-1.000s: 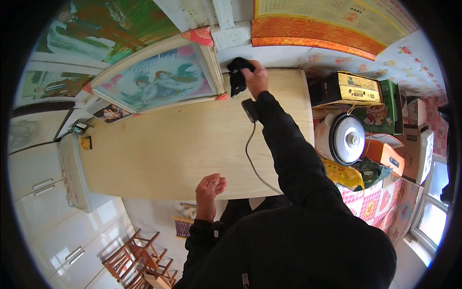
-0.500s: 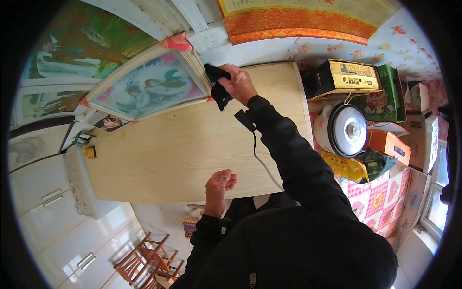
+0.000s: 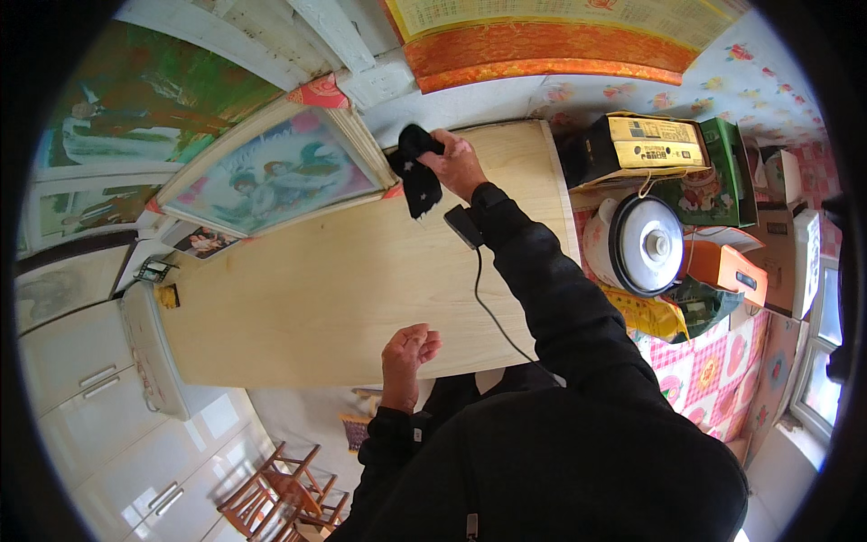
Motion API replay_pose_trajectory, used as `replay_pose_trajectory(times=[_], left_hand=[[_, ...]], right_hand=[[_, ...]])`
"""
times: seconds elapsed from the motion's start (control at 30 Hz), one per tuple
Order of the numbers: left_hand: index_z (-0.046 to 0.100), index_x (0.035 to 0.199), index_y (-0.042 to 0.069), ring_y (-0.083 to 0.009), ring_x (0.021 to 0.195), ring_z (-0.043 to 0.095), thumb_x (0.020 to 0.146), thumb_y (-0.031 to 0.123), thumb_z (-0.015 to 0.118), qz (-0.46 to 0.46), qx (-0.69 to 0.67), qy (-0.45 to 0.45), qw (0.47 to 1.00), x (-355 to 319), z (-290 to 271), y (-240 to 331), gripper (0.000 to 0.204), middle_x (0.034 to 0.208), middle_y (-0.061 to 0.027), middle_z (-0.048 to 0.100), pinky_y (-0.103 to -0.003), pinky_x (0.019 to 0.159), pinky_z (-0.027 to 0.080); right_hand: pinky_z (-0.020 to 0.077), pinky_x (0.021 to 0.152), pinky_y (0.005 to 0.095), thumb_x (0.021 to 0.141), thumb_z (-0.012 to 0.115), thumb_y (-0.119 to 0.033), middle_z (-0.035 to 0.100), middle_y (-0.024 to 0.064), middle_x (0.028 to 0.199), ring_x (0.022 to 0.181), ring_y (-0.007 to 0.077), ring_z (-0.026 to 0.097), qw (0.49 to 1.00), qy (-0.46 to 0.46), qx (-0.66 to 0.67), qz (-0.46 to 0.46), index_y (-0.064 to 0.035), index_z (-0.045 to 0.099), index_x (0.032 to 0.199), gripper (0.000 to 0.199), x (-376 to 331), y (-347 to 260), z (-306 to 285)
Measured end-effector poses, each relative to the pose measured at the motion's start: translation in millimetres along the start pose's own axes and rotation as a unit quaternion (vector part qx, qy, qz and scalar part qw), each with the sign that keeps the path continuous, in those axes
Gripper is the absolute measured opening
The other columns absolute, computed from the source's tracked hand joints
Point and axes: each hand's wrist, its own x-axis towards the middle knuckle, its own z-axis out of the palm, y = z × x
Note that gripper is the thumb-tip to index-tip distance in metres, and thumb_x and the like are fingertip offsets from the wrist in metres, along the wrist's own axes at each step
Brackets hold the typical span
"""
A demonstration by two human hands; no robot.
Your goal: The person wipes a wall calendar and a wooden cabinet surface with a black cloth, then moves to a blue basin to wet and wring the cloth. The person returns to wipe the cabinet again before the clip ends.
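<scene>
At the far side of the wooden tabletop (image 3: 307, 307), my right hand (image 3: 459, 166) is closed on a black cloth (image 3: 418, 176) dotted with small white stars. The cloth hangs bunched beside the corner of a framed picture (image 3: 280, 172). A small black box (image 3: 464, 226) with a cable sits against my right cuff. Above the table's near edge, my left hand (image 3: 408, 361) hovers loosely curled, its fingers slightly apart and holding nothing.
Right of the table are a white rice cooker (image 3: 646, 246), a yellow and black carton (image 3: 646, 149), a green box (image 3: 722, 172) and an orange box (image 3: 722, 271). White cabinets (image 3: 108, 425) and a wooden chair (image 3: 271, 497) are at the lower left.
My right hand has moved slightly right and toward me with the cloth, which now hangs looser and shows its stars. The left hand has barely moved.
</scene>
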Motion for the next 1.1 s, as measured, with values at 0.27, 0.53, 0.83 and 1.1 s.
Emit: replay_pose_trajectory(times=[0.27, 0.53, 0.83, 1.1], left_hand=[[0.070, 0.123, -0.003, -0.0225, 0.097, 0.076, 0.109, 0.020, 0.063, -0.020, 0.001, 0.012, 1.000, 3, -4, 0, 0.028, 0.111, -0.0153, 0.077, -0.035, 0.090, 0.060], [0.069, 0.125, -0.002, -0.0212, 0.096, 0.076, 0.108, 0.019, 0.063, -0.002, -0.007, -0.009, 1.000, 11, 2, 8, 0.028, 0.110, -0.0138, 0.078, -0.033, 0.089, 0.060], [0.069, 0.127, -0.002, -0.0208, 0.098, 0.075, 0.108, 0.018, 0.061, -0.012, 0.007, -0.008, 1.000, 13, 0, 12, 0.028, 0.110, -0.0130, 0.078, -0.033, 0.090, 0.059], [0.069, 0.126, -0.003, -0.0206, 0.097, 0.075, 0.108, 0.018, 0.061, 0.006, 0.003, -0.035, 0.999, 10, 9, 13, 0.028, 0.110, -0.0132, 0.078, -0.033, 0.090, 0.059]], right_hand=[[0.0532, 0.101, 0.0469, 0.097, 0.065, -0.020, 0.071, 0.0291, 0.120, 0.113, 0.0430, 0.068, 0.804, 0.434, -0.393, 0.101, 0.0065, 0.069, 0.111, 0.030, 20, 98, -123], [0.0574, 0.075, 0.0365, 0.083, 0.084, -0.022, 0.078, 0.0139, 0.092, 0.082, 0.0201, 0.071, 0.994, 0.071, -0.070, 0.052, 0.0058, 0.076, 0.115, 0.042, -25, 75, -62], [0.0599, 0.073, 0.0418, 0.084, 0.085, -0.026, 0.073, 0.0198, 0.094, 0.080, 0.0319, 0.070, 0.879, 0.378, -0.090, 0.275, 0.0117, 0.069, 0.123, 0.057, -39, 98, -112], [0.0579, 0.096, 0.0477, 0.086, 0.080, -0.022, 0.077, 0.0263, 0.102, 0.104, 0.0428, 0.074, 0.963, 0.189, -0.191, 0.024, -0.0045, 0.075, 0.120, 0.038, -82, 81, -99]])
